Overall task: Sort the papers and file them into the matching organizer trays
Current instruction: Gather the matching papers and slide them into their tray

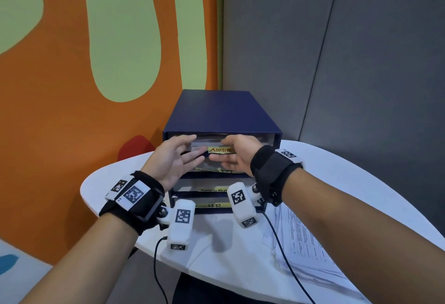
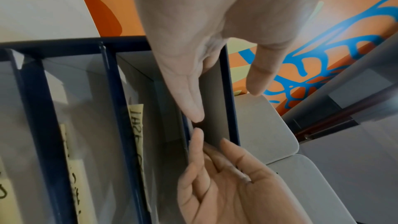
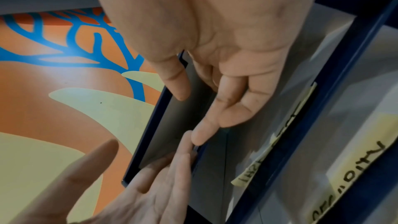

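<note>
**A:** Looking at the blue box of trays (image 1: 221, 116), what do you see?

**B:** It stands at the far side of the white worktop (image 1: 216, 250), up against the orange wall (image 1: 60, 111). It has four trays, one above the other. Each tray has a yellow label. The top label (image 1: 219, 150) says ADMIN. The bottom one (image 1: 215, 205) looks like HR. I cannot read the two in the middle.

**A:** Where are the hands?

**B:** Both are at the front of the top tray (image 1: 265, 138). The left hand (image 1: 173, 156) is wide, with straight fingers and the palm turned to the right. The right hand (image 1: 234, 153) is flat and loose too, with its palm turned to the left. Their fingertips almost meet at the tray's front edge. Neither hand holds anything.

**A:** Where are the papers?

**B:** A pile of printed papers (image 1: 305, 243) lies on the worktop at the near right, partly under the right arm. Some pale sheets seem to be in the top tray already, but it is dim in there.

**A:** So which step is this?

**B:** I think a sheet has just gone into the ADMIN tray, and the hands are tidying it or letting go. The pile shows there is more to sort.

**A:** What comes next?

**B:** Most likely a hand must go to the pile, take one sheet, read it, and find the tray with the right label. The sheet must slide in flat so it does not bend on the tray's edge.
</note>
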Motion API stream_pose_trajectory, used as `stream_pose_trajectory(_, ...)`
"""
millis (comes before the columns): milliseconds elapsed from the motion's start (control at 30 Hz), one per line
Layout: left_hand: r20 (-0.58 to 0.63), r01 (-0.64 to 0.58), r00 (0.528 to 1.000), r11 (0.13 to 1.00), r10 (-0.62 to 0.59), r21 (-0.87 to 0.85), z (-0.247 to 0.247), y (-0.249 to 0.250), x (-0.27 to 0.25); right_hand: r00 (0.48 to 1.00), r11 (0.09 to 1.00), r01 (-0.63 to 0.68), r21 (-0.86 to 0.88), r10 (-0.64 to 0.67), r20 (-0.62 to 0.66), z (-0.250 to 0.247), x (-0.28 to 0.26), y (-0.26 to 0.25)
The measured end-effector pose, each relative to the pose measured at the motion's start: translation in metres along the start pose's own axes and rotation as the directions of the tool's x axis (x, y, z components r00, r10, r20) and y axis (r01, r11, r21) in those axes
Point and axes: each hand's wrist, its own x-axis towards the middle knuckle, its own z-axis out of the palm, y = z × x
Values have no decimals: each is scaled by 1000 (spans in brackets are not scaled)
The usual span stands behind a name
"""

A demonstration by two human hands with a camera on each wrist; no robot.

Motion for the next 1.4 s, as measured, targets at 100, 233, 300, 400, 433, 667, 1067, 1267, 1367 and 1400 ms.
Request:
stream_pose_trajectory(100, 27, -10, 1000, 1000, 10, 11, -1, -2, -1, 999, 1000, 24, -18, -23, 24, -1, -1, -1)
stream_pose_trajectory(233, 38, -49, 998, 998, 48, 26, 3, -4, -1, 996, 997, 74, -24, -73, 42, -9, -8, -1)
stream_pose_trajectory(300, 44, -92, 995, 995, 90, 45, 8, -7, -3, 994, 993, 107, -56, -105, 40, -16, -14, -1)
stream_pose_trajectory(400, -18, -186, 982, 979, 188, 78, 21, -20, -8, 988, 979, 148, -139, -141, 56, -35, -30, 0)
stream_pose_trajectory(433, -59, -216, 973, 972, 222, 90, 26, -25, -8, 988, 974, 152, -165, -146, 48, -43, -35, 0)
stream_pose_trajectory(667, -151, -196, 957, 938, 247, 287, 65, -69, -25, 975, 958, 129, -257, -170, -145, -124, -61, 12)
stream_pose_trajectory(1067, -132, 296, 933, 507, -335, 810, 118, -204, -11, 684, 861, -417, -291, 87, -724, -251, -73, 110)
stream_pose_trajectory(1267, -192, 309, 930, 385, -314, 870, 132, -224, -4, 714, 644, -604, -470, 175, -678, -272, -76, 143)
stream_pose_trajectory(1367, -179, 309, 916, 346, -359, 886, 127, -222, -5, 749, 532, -623, -573, 195, -633, -276, -76, 147)
stream_pose_trajectory(1400, -173, 312, 903, 323, -394, 893, 122, -224, -5, 760, 507, -623, -596, 212, -614, -278, -73, 148)
